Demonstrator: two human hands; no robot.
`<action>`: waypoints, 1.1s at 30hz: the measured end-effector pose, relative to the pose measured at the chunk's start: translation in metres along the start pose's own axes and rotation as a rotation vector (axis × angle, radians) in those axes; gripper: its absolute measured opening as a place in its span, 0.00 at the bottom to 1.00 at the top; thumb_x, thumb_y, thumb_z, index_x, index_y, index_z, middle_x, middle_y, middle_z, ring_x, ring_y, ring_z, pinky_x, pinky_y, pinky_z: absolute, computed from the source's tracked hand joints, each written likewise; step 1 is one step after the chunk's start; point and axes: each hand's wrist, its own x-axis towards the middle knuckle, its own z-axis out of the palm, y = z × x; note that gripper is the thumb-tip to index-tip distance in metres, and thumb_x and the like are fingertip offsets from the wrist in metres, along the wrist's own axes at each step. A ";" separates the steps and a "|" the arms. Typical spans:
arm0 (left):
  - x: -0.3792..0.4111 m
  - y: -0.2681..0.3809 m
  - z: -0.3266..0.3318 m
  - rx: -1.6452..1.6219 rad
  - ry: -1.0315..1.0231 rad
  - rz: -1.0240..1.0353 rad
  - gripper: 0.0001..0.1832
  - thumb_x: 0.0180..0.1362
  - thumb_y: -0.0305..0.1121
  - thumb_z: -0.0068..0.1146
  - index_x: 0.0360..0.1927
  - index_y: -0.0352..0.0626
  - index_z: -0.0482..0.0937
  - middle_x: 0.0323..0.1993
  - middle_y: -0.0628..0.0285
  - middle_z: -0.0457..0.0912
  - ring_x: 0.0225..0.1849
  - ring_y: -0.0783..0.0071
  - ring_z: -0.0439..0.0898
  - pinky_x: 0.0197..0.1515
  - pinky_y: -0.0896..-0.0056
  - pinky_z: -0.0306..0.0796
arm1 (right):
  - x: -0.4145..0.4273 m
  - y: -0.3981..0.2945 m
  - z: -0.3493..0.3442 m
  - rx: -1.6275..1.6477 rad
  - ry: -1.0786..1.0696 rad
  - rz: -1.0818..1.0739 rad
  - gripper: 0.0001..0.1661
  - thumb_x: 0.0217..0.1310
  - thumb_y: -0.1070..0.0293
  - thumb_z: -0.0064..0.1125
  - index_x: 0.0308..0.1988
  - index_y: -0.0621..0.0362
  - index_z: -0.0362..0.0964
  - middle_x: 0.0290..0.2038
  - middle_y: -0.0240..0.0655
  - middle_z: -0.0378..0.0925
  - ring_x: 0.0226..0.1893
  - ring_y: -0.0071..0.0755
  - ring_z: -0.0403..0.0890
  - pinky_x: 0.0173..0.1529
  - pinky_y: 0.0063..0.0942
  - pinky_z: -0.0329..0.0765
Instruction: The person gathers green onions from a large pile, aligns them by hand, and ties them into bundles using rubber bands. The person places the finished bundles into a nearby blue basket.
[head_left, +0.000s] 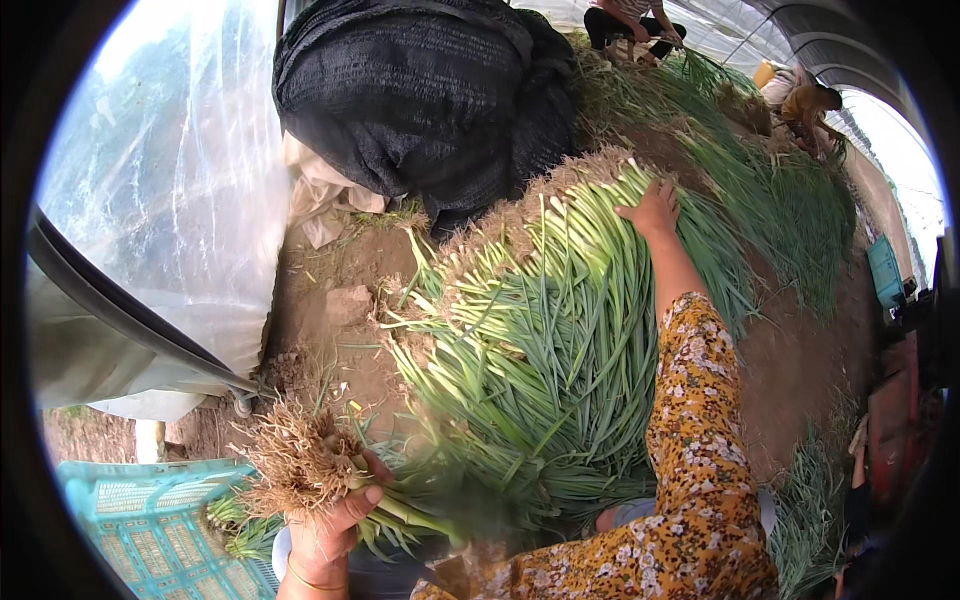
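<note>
My left hand (337, 517), low in the view, is closed around a bunch of green onions (300, 461) with its brown, stringy roots pointing up and left. A big pile of green onions (555, 322) lies on the soil before me, white stems and roots towards the upper left, green leaves towards the lower right. My right hand (652, 210) rests on the stems at the pile's upper end, fingers spread; whether it grips any stems I cannot tell. A blurred spot hides part of the leaves beside the left bunch.
A turquoise plastic crate (150, 517) with some green onions stands at lower left. A heap under black shade netting (420, 90) rises beyond the pile. Clear plastic sheeting (172, 187) hangs at left. Two people (634, 22) (810, 112) sit farther off by more green onions (795, 202).
</note>
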 end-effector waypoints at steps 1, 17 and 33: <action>0.002 0.001 0.005 -0.005 -0.002 -0.011 0.36 0.39 0.19 0.66 0.54 0.37 0.63 0.36 0.57 0.74 0.38 0.64 0.75 0.42 0.65 0.72 | 0.004 -0.002 -0.001 -0.009 -0.089 0.026 0.48 0.51 0.48 0.64 0.62 0.63 0.53 0.65 0.49 0.53 0.64 0.51 0.56 0.66 0.45 0.56; 0.015 -0.012 0.035 0.130 -0.014 0.038 0.34 0.38 0.18 0.64 0.53 0.38 0.66 0.35 0.57 0.76 0.34 0.63 0.76 0.39 0.65 0.72 | -0.022 0.026 -0.036 0.262 -0.232 -0.153 0.49 0.39 0.67 0.68 0.61 0.69 0.55 0.58 0.55 0.65 0.59 0.50 0.67 0.61 0.37 0.65; 0.037 -0.023 0.067 -0.119 -0.215 0.004 0.22 0.46 0.18 0.63 0.47 0.39 0.73 0.36 0.57 0.81 0.37 0.66 0.81 0.41 0.66 0.76 | -0.214 0.013 -0.228 1.342 -0.966 -0.514 0.36 0.35 0.66 0.69 0.48 0.65 0.66 0.35 0.37 0.76 0.32 0.31 0.79 0.40 0.32 0.79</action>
